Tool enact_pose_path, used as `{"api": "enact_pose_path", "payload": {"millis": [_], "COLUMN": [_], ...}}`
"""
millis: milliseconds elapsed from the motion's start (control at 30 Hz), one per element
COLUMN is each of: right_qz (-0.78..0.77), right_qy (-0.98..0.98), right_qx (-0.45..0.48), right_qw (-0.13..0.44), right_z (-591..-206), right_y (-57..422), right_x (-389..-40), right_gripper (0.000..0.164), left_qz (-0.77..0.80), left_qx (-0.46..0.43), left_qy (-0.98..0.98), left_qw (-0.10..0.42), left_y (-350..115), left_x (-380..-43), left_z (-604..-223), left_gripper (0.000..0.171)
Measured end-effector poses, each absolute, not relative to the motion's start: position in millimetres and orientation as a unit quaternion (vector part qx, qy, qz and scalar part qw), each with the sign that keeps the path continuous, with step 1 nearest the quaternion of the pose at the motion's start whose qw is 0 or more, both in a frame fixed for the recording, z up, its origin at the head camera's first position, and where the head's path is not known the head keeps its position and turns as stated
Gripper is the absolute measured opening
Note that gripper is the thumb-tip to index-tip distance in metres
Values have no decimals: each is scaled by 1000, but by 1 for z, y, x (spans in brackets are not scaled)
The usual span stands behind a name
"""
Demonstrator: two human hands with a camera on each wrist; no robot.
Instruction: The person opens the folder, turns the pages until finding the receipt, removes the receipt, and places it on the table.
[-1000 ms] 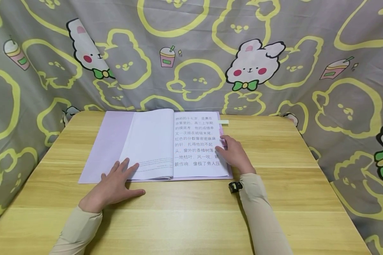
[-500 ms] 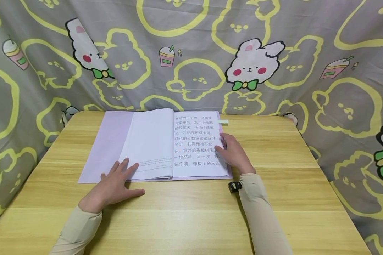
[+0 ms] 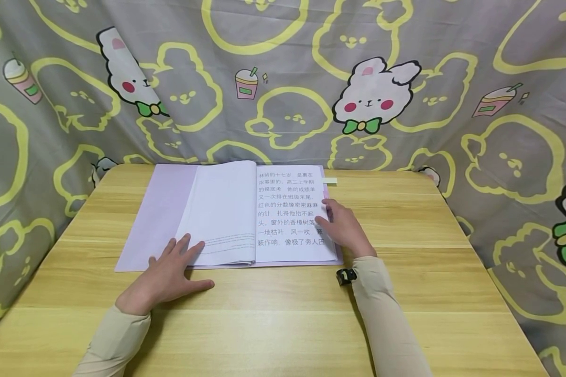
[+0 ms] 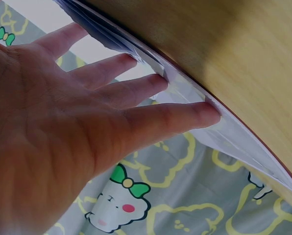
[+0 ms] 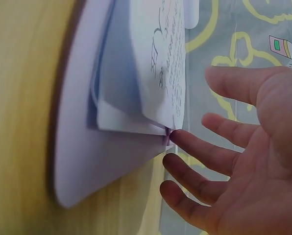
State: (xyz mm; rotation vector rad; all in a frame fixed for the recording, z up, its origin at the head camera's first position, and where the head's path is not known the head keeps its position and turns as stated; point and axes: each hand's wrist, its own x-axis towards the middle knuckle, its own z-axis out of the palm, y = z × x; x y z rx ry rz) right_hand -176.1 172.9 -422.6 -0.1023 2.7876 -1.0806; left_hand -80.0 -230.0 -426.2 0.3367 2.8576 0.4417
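An open booklet with a lilac cover lies on the table. Its left page is mostly blank with faint lines low down, while large Chinese characters fill the right page. My left hand rests spread at the lower left, fingertips on the pages and thumb over the wood; the left wrist view shows those fingers straight against the paper. At the right page's outer edge is my right hand, thumb over the print. Its relaxed fingers reach the page edge in the right wrist view, one fingertip right at a corner.
A pale tab sticks out from the booklet's upper right edge. The wooden table meets a grey curtain with cartoon animals behind it. A small black device sits at my right wrist.
My right hand has shifted very slightly left along the page edge. The left hand and the booklet have stayed in place.
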Motion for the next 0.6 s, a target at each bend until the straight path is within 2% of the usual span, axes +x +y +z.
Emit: {"api": "enact_pose_path", "payload": {"millis": [600], "right_qz": [-402], "right_qy": [913], "right_qx": [-54], "right_qw": [46], "right_z": [-415], "right_y": [167], "right_x": [-174], "right_gripper": [54], "left_qz": [165], "left_qx": [109], "left_qy": [972], "left_qw": [127], "left_y": [-230], "left_x": [-80], "left_z": [-426], "left_gripper": [107]}}
